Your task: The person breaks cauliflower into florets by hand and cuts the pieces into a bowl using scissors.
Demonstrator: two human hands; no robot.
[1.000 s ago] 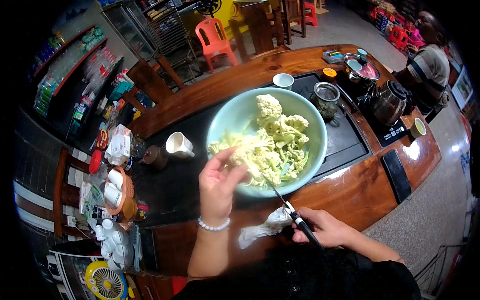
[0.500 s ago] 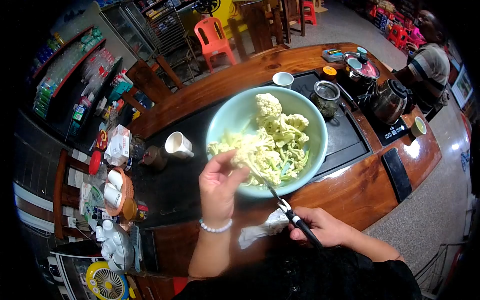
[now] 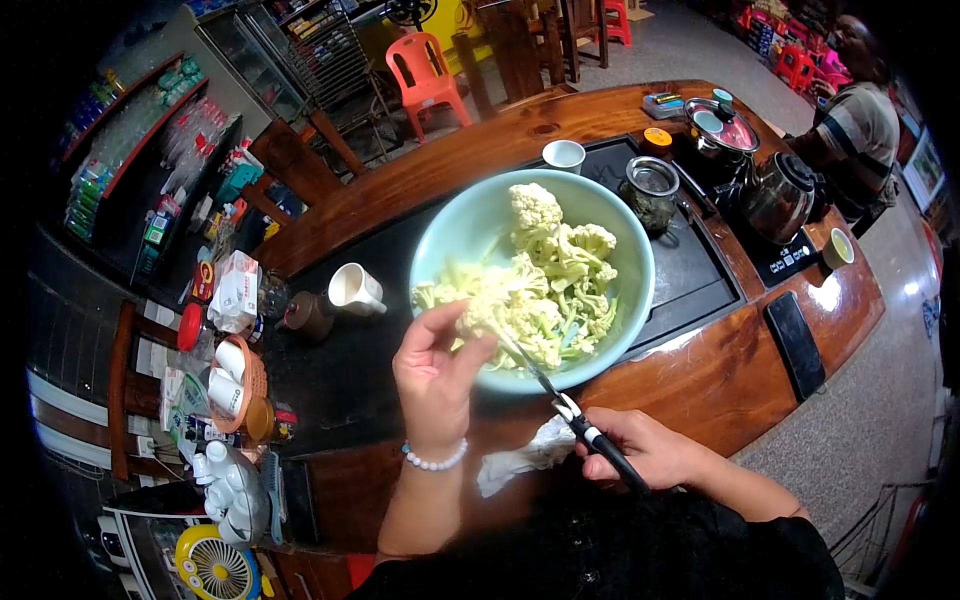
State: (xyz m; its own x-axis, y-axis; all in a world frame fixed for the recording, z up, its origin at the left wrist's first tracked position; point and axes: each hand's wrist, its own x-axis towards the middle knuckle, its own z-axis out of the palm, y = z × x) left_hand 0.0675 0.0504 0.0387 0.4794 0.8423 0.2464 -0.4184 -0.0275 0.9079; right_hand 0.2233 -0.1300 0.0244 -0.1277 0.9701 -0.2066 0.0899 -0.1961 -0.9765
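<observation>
My left hand [image 3: 436, 368], with a beaded bracelet at the wrist, pinches a pale cauliflower piece [image 3: 488, 312] over the near left rim of a light green bowl [image 3: 432, 240]. Black-and-white handled scissors [image 3: 607, 452] are gripped in my right hand [image 3: 640, 447], below and right of the bowl. Their blades point up and left, with the tips at the stem of the held piece. More cauliflower florets [image 3: 580, 262] lie heaped in the bowl, mostly on its right side. Under the blades, a crumpled white tissue [image 3: 530, 457] rests on the table.
Around the bowl stand a white mug [image 3: 356, 289], a small cup [image 3: 564, 156] and a glass jar [image 3: 650, 193]. At the right are a glass kettle [image 3: 779, 200], a lidded pot [image 3: 722, 130] and a phone [image 3: 794, 346]. A person [image 3: 855, 130] sits beyond the table's right end.
Almost nothing differs. My left hand has shifted very slightly left with the cauliflower piece, and the scissors stay at its stem.
</observation>
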